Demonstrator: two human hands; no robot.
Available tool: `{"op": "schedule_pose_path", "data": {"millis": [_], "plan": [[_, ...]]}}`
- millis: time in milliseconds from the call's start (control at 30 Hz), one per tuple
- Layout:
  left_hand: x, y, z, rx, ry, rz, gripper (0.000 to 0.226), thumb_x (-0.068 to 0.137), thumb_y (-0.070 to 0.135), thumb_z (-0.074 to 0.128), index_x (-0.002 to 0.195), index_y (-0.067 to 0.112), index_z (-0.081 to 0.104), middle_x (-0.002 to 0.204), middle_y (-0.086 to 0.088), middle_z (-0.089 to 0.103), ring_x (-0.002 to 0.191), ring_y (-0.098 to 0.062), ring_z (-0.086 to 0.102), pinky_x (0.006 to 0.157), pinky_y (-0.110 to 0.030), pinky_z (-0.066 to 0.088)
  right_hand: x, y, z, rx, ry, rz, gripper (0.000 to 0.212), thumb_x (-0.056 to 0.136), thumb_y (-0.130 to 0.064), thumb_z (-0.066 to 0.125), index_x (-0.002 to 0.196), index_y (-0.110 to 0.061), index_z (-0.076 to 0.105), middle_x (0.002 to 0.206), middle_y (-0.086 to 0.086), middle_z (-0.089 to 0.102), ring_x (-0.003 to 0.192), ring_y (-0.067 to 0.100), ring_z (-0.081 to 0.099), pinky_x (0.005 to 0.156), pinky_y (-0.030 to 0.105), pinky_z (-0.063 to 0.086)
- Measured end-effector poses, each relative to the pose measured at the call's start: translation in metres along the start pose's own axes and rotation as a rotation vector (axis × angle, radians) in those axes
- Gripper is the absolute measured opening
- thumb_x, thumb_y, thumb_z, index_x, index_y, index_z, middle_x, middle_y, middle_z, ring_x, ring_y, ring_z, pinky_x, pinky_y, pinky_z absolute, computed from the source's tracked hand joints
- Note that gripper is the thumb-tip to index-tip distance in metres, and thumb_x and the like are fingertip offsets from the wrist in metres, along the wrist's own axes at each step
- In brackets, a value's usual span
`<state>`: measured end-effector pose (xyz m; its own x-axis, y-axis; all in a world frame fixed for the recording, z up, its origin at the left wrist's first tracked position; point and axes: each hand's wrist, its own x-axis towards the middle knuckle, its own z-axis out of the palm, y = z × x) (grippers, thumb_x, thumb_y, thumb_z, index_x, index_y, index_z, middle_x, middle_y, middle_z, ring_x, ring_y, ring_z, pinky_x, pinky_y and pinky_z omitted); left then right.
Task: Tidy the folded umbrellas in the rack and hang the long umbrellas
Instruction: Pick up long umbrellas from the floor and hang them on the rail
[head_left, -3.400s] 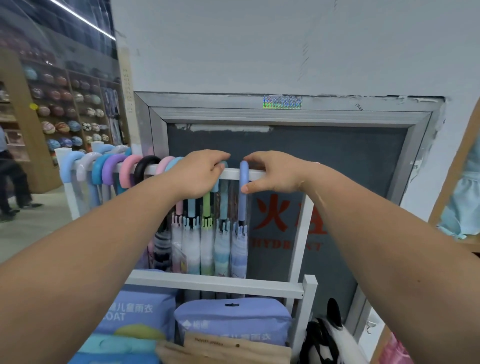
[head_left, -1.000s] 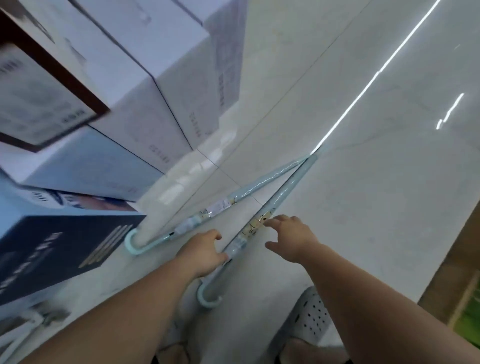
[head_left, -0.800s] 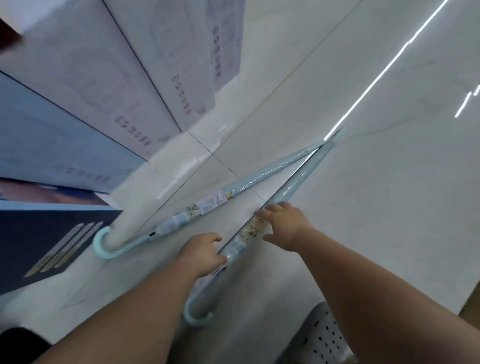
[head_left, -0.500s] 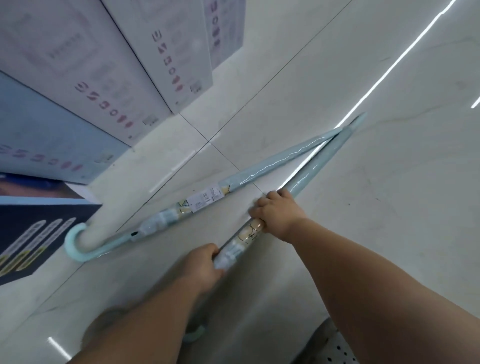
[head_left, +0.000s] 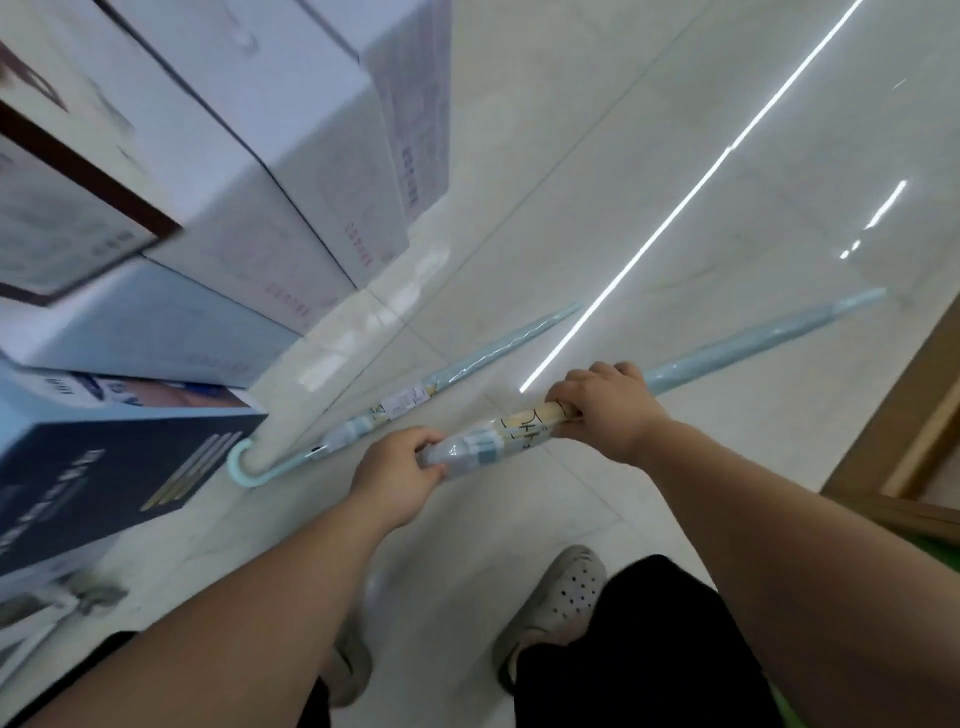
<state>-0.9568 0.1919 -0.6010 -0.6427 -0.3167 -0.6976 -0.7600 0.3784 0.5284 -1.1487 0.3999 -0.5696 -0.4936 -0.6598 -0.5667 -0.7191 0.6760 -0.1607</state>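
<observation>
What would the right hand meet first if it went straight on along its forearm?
Probably the second umbrella lying on the floor, then the stacked boxes. Depth is unclear: the right hand, gripping the held umbrella, may pass above it.

Crook of held umbrella (head_left: 496, 441) hidden behind left hand (head_left: 399, 479); boxes (head_left: 270, 171) print blurred; tag (head_left: 403, 403) unreadable.

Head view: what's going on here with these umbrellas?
A person grips one long pale-blue umbrella with both hands: left hand near the handle end, right hand further along the wrapped canopy. A second matching umbrella lies on the tiled floor beside stacked boxes, its hooked handle at a box corner. Neither is hung yet.
</observation>
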Motion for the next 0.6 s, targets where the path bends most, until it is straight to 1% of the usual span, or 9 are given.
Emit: {"op": "schedule_pose_path", "data": {"millis": [100,167,267,333,400,500,600], "plan": [[-0.066,0.068,-0.063,0.110,0.023,0.077,0.031,0.087,0.028,0.075,0.117,0.035,0.070,0.115,0.010,0.068,0.101,-0.015,0.063,0.084,-0.027,0.049,-0.072,-0.012,-0.075,0.101,0.091,0.062,0.036,0.085,-0.059,0.063,0.116,-0.041,0.058,0.107,-0.015,0.062,0.103,0.017,0.054,0.090,0.036,0.033],[-0.112,0.116,-0.111,0.187,0.052,0.138,0.033,0.088,0.030,0.074,0.120,0.036,0.068,0.120,0.008,0.067,0.105,-0.019,0.064,0.092,-0.033,0.053,-0.119,-0.024,-0.127,0.181,0.153,0.104,0.033,0.085,-0.058,0.064,0.112,-0.040,0.057,0.103,-0.016,0.063,0.098,0.015,0.054,0.085,0.034,0.032],[-0.177,0.181,-0.182,0.299,0.109,0.245,0.034,0.089,0.032,0.072,0.122,0.033,0.066,0.121,0.006,0.067,0.108,-0.022,0.062,0.096,-0.041,0.052,-0.181,-0.046,-0.203,0.280,0.254,0.130,0.027,0.086,-0.055,0.065,0.105,-0.038,0.056,0.094,-0.018,0.060,0.087,0.012,0.050,0.081,0.033,0.032],[-0.216,0.218,-0.227,0.342,0.146,0.340,0.034,0.088,0.032,0.072,0.122,0.031,0.067,0.120,0.005,0.068,0.111,-0.022,0.061,0.097,-0.040,0.051,-0.215,-0.063,-0.249,0.340,0.291,0.135,0.025,0.087,-0.053,0.066,0.103,-0.037,0.055,0.090,-0.019,0.058,0.085,0.012,0.050,0.080,0.034,0.035],[-0.251,0.247,-0.270,0.386,0.200,0.437,0.033,0.087,0.031,0.073,0.120,0.027,0.068,0.117,0.003,0.068,0.110,-0.024,0.060,0.095,-0.037,0.049,-0.242,-0.083,-0.288,0.399,0.329,0.138,0.025,0.087,-0.052,0.066,0.102,-0.035,0.055,0.087,-0.017,0.059,0.085,0.014,0.054,0.081,0.036,0.040],[-0.299,0.281,-0.327,0.512,0.342,0.587,0.034,0.083,0.028,0.075,0.116,0.022,0.070,0.114,-0.002,0.068,0.110,-0.029,0.058,0.094,-0.039,0.047,-0.271,-0.119,-0.337,0.485,0.428,0.164,0.027,0.086,-0.050,0.069,0.103,-0.034,0.056,0.084,-0.013,0.063,0.081,0.018,0.058,0.079,0.037,0.046],[-0.344,0.296,-0.373,0.562,0.567,0.784,0.034,0.076,0.021,0.079,0.109,0.015,0.073,0.114,-0.005,0.067,0.109,-0.032,0.059,0.096,-0.042,0.047,-0.288,-0.159,-0.376,0.632,0.510,0.208,0.026,0.085,-0.047,0.072,0.101,-0.035,0.056,0.079,-0.013,0.061,0.077,0.019,0.058,0.073,0.037,0.049]]}}
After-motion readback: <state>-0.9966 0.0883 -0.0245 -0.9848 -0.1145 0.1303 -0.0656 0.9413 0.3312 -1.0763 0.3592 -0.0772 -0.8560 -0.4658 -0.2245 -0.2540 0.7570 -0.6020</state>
